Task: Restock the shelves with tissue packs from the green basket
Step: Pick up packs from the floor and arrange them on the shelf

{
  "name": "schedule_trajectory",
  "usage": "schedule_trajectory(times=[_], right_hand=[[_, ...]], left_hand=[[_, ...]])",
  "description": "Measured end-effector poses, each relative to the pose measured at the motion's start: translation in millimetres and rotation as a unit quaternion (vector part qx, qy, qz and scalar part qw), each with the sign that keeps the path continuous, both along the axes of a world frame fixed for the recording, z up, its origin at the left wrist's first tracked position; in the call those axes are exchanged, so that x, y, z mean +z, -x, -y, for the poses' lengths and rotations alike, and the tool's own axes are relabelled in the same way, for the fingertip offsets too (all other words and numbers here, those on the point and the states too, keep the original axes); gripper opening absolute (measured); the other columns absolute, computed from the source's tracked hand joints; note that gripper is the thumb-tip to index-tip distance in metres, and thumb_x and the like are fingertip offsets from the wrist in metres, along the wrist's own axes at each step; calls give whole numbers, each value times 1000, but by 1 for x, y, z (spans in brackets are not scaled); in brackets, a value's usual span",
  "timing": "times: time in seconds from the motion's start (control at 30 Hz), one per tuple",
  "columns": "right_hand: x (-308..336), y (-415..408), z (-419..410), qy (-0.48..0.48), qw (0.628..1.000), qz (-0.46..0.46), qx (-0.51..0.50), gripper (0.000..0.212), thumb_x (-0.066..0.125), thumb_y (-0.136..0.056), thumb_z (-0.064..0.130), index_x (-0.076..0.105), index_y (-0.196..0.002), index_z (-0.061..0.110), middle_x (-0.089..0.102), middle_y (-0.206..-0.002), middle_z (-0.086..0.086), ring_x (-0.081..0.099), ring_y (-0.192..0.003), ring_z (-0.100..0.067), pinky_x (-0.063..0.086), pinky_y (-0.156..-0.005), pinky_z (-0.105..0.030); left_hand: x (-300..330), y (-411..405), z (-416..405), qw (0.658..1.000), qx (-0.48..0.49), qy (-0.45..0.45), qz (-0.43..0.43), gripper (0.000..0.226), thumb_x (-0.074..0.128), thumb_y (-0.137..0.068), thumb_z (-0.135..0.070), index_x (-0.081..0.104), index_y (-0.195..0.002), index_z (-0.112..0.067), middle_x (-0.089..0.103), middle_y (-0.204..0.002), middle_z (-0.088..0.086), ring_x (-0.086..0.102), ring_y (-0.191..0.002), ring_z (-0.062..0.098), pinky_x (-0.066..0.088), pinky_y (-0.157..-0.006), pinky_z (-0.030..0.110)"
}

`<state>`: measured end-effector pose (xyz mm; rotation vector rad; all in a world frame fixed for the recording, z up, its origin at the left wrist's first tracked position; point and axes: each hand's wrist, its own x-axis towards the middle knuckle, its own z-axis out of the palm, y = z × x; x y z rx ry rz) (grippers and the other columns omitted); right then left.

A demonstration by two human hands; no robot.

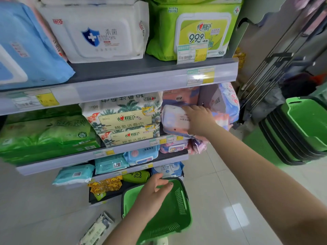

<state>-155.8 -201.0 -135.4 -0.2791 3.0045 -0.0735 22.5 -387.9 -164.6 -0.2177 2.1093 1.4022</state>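
A pink and white tissue pack (176, 120) is held by the right hand (200, 121) in the middle of the frame, fingers wrapped round its side, so it can be pushed onto the shelf (123, 147). The green basket (159, 209), at the bottom of the frame, is touched by the left hand (152, 193). Its fingers are loosely bent over the rim, likely to keep it close.
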Motion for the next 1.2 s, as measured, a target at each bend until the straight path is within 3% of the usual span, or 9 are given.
schedule_trajectory(times=[0.13, 0.43, 0.57, 0.67, 0.8, 1.0, 1.13, 1.2], right_hand=[[-11, 23, 7, -47, 996, -1, 79, 78, 61, -76, 8, 26, -144, 24, 42, -140, -6, 38, -128, -29, 24, -111, -39], [-23, 59, 7, -52, 993, 8, 108, 68, 56, -82, 3, 32, -143, 18, 39, -144, -11, 36, -130, -33, 20, -111, -41], [-27, 75, 8, -21, 990, 7, 141, 65, 57, -75, -5, 44, -137, 12, 52, -131, -20, 47, -120, -39, 30, -102, -43], [-24, 82, 8, -28, 988, 13, 151, 66, 56, -74, -5, 45, -136, 15, 54, -130, -15, 49, -120, -34, 33, -99, -38], [-19, 83, 13, -19, 992, 19, 126, 62, 56, -74, -2, 47, -132, 19, 53, -130, -10, 44, -124, -30, 29, -103, -36], [-40, 75, 17, 46, 996, -18, 77, 56, 57, -75, 2, 49, -129, 15, 53, -125, -9, 41, -125, -29, 17, -113, -43], [-46, 69, 17, 50, 996, -29, 70, 63, 58, -75, 3, 42, -135, 13, 45, -134, -11, 30, -134, -27, 5, -115, -46], [-48, 67, 16, 38, 996, -27, 75, 69, 58, -75, 3, 36, -139, 13, 38, -141, -12, 21, -140, -28, 2, -115, -46]], left_hand=[[-3, -2, 4, 1000, 9, -4, 8, 51, 48, -93, -37, 33, -140, -23, 50, -117, -15, 54, -108, 8, 43, -92, 27], [8, 23, 2, 999, 11, 13, -35, 51, 47, -93, -40, 34, -139, -21, 51, -127, -9, 49, -101, 3, 37, -84, 23], [13, 37, -3, 999, 26, -2, -43, 50, 48, -93, -37, 34, -140, -22, 51, -127, -9, 47, -102, 4, 36, -79, 21], [13, 39, -4, 999, 23, -2, -48, 51, 48, -93, -37, 34, -140, -22, 51, -130, -8, 45, -101, 3, 33, -81, 21], [9, 37, -3, 999, 8, -1, -44, 51, 51, -92, -37, 35, -139, -22, 51, -132, -7, 47, -102, 2, 38, -73, 15], [-1, 33, -5, 1000, 7, -3, -29, 48, 52, -91, -36, 39, -135, -24, 52, -118, -15, 47, -90, -10, 33, -68, 4], [-8, 28, -7, 1000, -5, 2, -22, 48, 53, -91, -36, 39, -136, -23, 53, -121, -13, 49, -103, 0, 35, -76, 10], [-11, 24, -8, 1000, -15, 4, -19, 49, 52, -91, -38, 38, -136, -24, 53, -125, -12, 49, -105, 0, 33, -74, 6]])
